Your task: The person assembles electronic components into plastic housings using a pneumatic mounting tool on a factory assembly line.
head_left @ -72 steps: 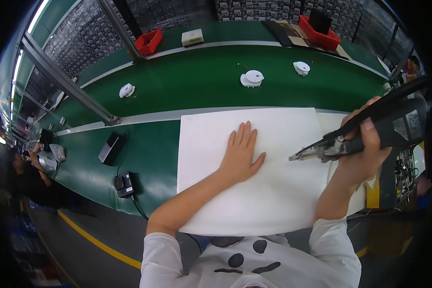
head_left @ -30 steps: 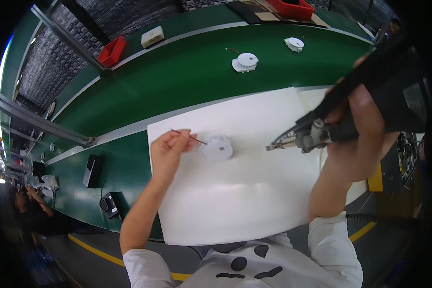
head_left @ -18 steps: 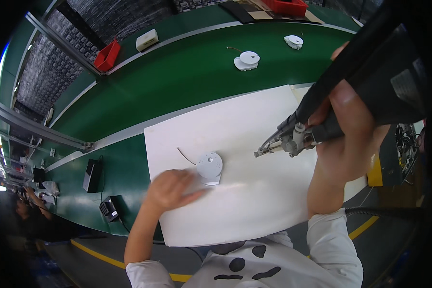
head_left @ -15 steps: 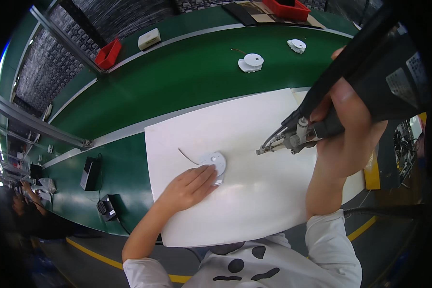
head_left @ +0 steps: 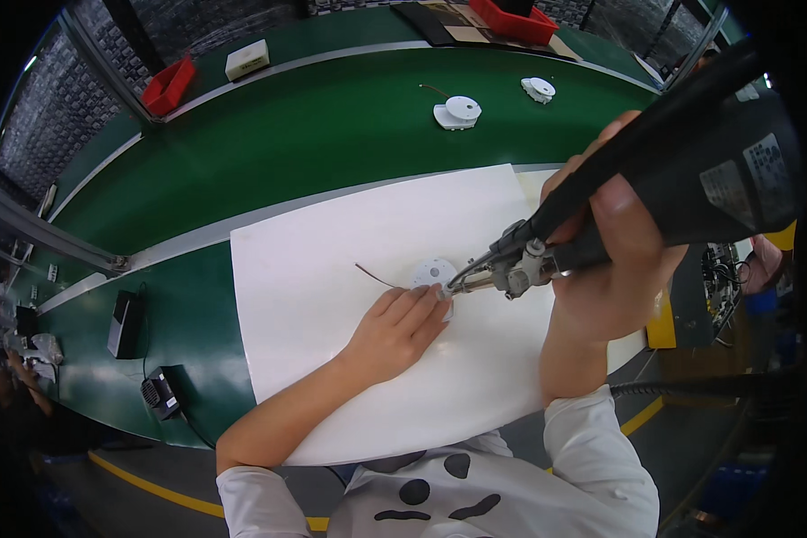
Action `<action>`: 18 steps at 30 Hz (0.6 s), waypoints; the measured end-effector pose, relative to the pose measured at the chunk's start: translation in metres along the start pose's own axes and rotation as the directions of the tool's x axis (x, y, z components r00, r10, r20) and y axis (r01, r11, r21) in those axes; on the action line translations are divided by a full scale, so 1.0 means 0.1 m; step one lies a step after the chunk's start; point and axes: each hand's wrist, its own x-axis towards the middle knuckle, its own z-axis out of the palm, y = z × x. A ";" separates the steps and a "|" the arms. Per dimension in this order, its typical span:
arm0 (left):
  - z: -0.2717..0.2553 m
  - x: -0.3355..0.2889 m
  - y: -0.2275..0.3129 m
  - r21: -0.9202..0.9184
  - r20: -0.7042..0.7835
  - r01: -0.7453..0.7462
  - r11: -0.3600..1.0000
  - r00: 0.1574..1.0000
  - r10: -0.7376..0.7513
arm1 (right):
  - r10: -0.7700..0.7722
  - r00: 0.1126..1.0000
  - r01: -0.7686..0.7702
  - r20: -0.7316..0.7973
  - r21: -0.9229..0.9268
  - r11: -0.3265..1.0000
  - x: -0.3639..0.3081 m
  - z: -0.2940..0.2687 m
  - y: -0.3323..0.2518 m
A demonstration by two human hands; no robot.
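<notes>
My left hand (head_left: 391, 337) lies over a white round plastic part (head_left: 429, 270) on the white sheet (head_left: 323, 260), its fingers together and holding the part down. They hide its near side; a thin dark wire (head_left: 374, 275) runs out from it to the left. My right hand (head_left: 620, 269) is closed around a black hand-held power tool (head_left: 690, 202), raised and tilted. Its metal nozzle (head_left: 520, 273) points down-left, with the tip at the part's right edge beside my left fingertips. Whether the tip touches the part, I cannot tell.
Two similar white round parts (head_left: 462, 108) (head_left: 539, 89) lie on the green surface beyond. Red bins (head_left: 169, 87) (head_left: 516, 21) and a pale box (head_left: 247, 60) stand farther back. Black devices with cables (head_left: 125, 325) (head_left: 161, 394) are at left. A person works at far left.
The right hand has brought the tool down and left, so its tip now meets my left fingertips at the part. My left hand and the part appear farther right; the view has also shifted.
</notes>
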 end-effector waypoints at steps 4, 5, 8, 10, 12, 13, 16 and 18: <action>0.01 0.04 0.00 0.000 -0.085 -0.013 1.000 0.996 0.013 | -0.012 0.998 0.013 0.060 -0.010 1.000 -0.04 -0.07 0.13; 0.01 0.03 0.00 0.002 -0.089 -0.009 1.000 0.996 0.009 | -0.162 0.981 0.167 0.103 -0.036 0.985 -0.05 -0.10 0.23; -0.01 0.02 0.01 0.022 -0.019 -0.002 1.000 1.000 0.003 | -0.282 0.949 0.291 0.137 -0.049 0.955 -0.04 -0.11 0.28; 0.00 0.02 -0.01 0.006 -0.055 -0.008 1.000 0.998 0.008 | -0.236 0.964 0.239 0.122 -0.007 0.971 -0.03 -0.10 0.27; 0.01 0.03 -0.02 -0.008 -0.089 -0.011 1.000 0.996 0.010 | -0.188 0.976 0.184 0.112 0.038 0.982 -0.02 -0.08 0.26; 0.00 0.04 -0.03 -0.007 -0.095 -0.014 1.000 0.995 0.013 | -0.162 0.981 0.156 0.109 0.061 0.986 -0.02 -0.07 0.24; 0.00 0.04 -0.03 -0.013 -0.102 -0.019 1.000 0.995 0.017 | -0.090 0.991 0.077 0.101 0.132 0.988 -0.01 -0.02 0.21; -0.01 0.03 -0.02 -0.018 -0.105 -0.020 1.000 0.994 0.018 | -0.046 0.997 0.042 0.058 0.057 0.997 -0.01 0.01 0.19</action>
